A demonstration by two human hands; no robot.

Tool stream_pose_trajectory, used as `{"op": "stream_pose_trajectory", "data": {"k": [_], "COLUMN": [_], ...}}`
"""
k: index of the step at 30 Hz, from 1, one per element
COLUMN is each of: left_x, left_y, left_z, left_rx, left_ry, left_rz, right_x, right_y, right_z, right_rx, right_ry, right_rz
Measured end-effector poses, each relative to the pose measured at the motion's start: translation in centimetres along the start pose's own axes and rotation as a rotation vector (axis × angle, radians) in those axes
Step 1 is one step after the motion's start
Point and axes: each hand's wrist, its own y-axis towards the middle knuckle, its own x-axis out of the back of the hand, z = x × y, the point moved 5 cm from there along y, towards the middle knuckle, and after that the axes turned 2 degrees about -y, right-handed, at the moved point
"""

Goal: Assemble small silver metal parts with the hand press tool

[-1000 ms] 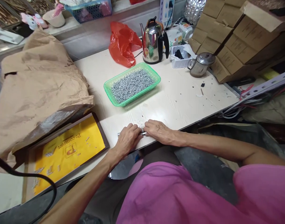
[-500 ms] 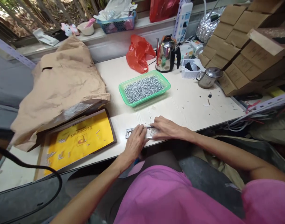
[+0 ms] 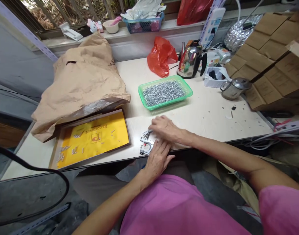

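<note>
A flat metal mechanism (image 3: 146, 147) with small coil springs and a red spot lies at the table's front edge. My left hand (image 3: 158, 156) rests over its right part, fingers closed against it and thumb out to the side; the portion beneath is hidden. Just beyond, my right hand (image 3: 165, 128) is slightly blurred, its curled fingertips by the mechanism's far end. Whatever they grip cannot be made out. Behind the hands sits a green plastic basket (image 3: 169, 106) filled with small shiny metal pins or screws (image 3: 164, 93).
To the left, a yellow-lined box tray (image 3: 107, 130) holds scattered metal pieces under a large brown paper bag (image 3: 83, 78). A kettle (image 3: 192, 60), red plastic bag (image 3: 160, 57), lidded metal pot (image 3: 235, 88) and stacked cardboard boxes (image 3: 269, 65) stand at the back and right.
The view has shifted, so the scene sits further right. The mechanism now shows more of its springs and curved opening. My right hand has moved to its far side, partly above my left hand.
</note>
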Motion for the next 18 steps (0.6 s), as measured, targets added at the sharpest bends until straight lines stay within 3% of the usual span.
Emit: {"op": "stream_pose_trajectory", "data": {"k": [3,5,7,9,12,14,16,18], "left_x": [0.5,1.8,4.2,7.6,12.9,15.4,16.3,16.0], "left_y": [-1.5,-3.0,-4.4,-5.3,-6.0,-5.9,-5.4,-4.6], "left_z": [-0.9,-1.5,-1.0,1.2,7.0,10.7,13.9,16.3], "left_rx": [-0.027,-0.096,-0.126,-0.025,0.268,0.396,0.461,0.501], "left_ry": [-0.020,-0.025,0.011,0.116,0.303,0.373,0.429,0.491], "left_rz": [0.007,-0.017,-0.108,-0.241,-0.390,-0.422,-0.367,-0.241], "right_x": [-0.6,-1.2,-1.8,-2.1,-1.5,0.3,2.9,5.5], "right_y": [0.9,1.2,1.5,1.7,2.2,2.6,3.1,3.5], "right_z": [5.3,7.2,8.1,8.4,7.3,5.2,2.3,-1.2], "right_rx": [0.319,0.402,0.426,0.429,0.307,0.157,0.009,-0.124], "right_ry": [0.037,0.045,0.065,0.108,0.176,0.216,0.238,0.224], "right_rz": [0.036,0.036,0.031,0.034,-0.026,-0.195,-0.412,-0.552]}}
